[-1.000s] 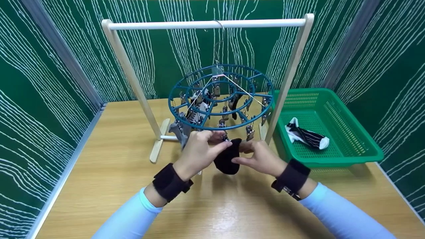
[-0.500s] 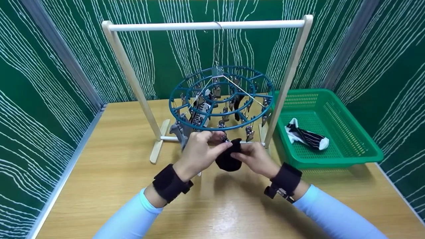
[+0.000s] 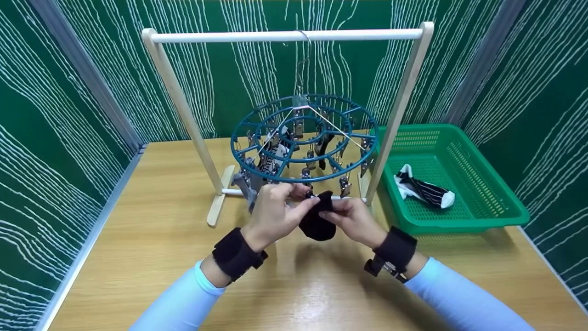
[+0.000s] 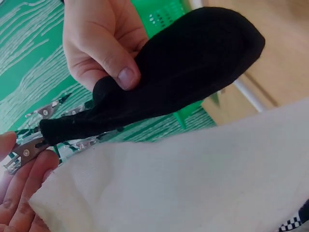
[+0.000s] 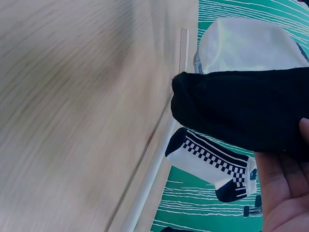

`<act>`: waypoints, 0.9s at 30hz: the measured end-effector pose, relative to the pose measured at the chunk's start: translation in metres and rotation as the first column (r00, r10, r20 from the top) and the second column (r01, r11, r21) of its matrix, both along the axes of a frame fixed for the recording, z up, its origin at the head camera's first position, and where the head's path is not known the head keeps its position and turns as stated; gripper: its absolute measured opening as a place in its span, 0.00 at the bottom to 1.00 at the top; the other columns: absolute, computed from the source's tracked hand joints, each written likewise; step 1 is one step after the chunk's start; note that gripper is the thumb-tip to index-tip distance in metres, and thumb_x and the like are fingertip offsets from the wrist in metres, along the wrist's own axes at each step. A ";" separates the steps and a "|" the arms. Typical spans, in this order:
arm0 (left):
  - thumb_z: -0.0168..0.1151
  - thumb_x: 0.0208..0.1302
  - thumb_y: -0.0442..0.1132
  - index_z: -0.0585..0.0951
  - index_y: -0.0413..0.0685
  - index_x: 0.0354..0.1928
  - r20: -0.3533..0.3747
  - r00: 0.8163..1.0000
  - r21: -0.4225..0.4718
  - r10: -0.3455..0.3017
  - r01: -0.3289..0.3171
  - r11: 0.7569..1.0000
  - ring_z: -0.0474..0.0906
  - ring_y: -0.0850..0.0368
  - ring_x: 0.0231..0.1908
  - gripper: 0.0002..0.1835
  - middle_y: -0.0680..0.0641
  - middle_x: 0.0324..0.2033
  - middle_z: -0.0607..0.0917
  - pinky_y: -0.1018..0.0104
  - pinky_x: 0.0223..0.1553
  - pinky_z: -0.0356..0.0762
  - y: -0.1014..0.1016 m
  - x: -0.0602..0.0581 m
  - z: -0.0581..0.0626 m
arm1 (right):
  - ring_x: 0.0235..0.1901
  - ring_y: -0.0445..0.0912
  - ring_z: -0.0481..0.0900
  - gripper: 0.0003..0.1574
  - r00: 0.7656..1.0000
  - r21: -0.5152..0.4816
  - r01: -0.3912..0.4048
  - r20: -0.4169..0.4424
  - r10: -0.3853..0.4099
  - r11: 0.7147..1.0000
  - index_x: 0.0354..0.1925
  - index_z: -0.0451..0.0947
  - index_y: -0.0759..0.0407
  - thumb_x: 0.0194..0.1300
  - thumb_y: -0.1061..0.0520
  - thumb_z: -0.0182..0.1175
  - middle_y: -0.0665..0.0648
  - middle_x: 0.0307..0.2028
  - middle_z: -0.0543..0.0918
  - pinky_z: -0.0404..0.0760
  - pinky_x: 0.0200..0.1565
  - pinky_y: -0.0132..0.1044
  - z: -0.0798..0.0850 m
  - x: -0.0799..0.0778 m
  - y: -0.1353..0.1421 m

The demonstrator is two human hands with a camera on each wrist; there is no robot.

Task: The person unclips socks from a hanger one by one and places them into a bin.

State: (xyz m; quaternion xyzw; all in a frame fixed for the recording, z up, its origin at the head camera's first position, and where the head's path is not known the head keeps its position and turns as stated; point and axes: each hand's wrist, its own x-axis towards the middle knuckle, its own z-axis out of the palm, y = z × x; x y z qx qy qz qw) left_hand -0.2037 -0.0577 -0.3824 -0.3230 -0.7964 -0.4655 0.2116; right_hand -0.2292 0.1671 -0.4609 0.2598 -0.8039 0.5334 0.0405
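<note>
Rnd-ended blk sock [image 4: 193, 58] — metal clip [image 4: 30, 152]

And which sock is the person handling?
The plain black sock pinched by the right hand, at the clip the left hand holds. The striped sock lies in the basket; others, like the checkered sock, hang under the ring.

Green pretty much everywhere: the back wall [image 3: 229, 82], left wall [image 3: 36, 170] and right wall [image 3: 551, 138] are all covered in thin, wobbly white lines. Greyish strips [image 3: 85, 64] run up both back corners. The worktop [image 3: 115, 257] is light, yellowish wood grain with pale edging [image 3: 92, 236] down the sides, plus a shiny patch of glare [image 3: 312, 305] near the front.
</note>
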 end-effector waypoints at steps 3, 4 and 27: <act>0.77 0.66 0.33 0.89 0.32 0.38 -0.013 1.000 0.000 0.011 -0.011 1.000 0.91 0.49 0.31 0.08 0.38 0.34 0.94 0.61 0.33 0.91 0.000 0.000 0.000 | 0.40 0.33 0.87 0.08 1.000 0.012 0.010 -0.017 -0.010 1.000 0.46 0.90 0.74 0.71 0.70 0.68 0.71 0.44 0.93 0.84 0.42 0.22 0.002 0.001 0.001; 0.77 0.67 0.33 0.89 0.32 0.37 -0.014 1.000 -0.001 0.012 -0.012 1.000 0.90 0.50 0.29 0.08 0.39 0.33 0.94 0.62 0.32 0.90 -0.001 0.000 0.000 | 0.38 0.33 0.86 0.07 1.000 0.016 0.017 -0.021 -0.016 1.000 0.44 0.91 0.73 0.71 0.70 0.68 0.70 0.43 0.93 0.83 0.40 0.21 0.002 0.001 0.001; 0.81 0.62 0.34 0.90 0.32 0.39 -0.013 0.999 0.018 0.042 -0.042 0.999 0.91 0.50 0.31 0.11 0.39 0.34 0.94 0.55 0.32 0.90 -0.003 0.000 0.000 | 0.48 0.54 0.90 0.13 0.997 0.107 0.071 -0.005 -0.071 0.992 0.50 0.90 0.71 0.71 0.72 0.63 0.68 0.48 0.93 0.85 0.50 0.28 -0.004 -0.002 0.030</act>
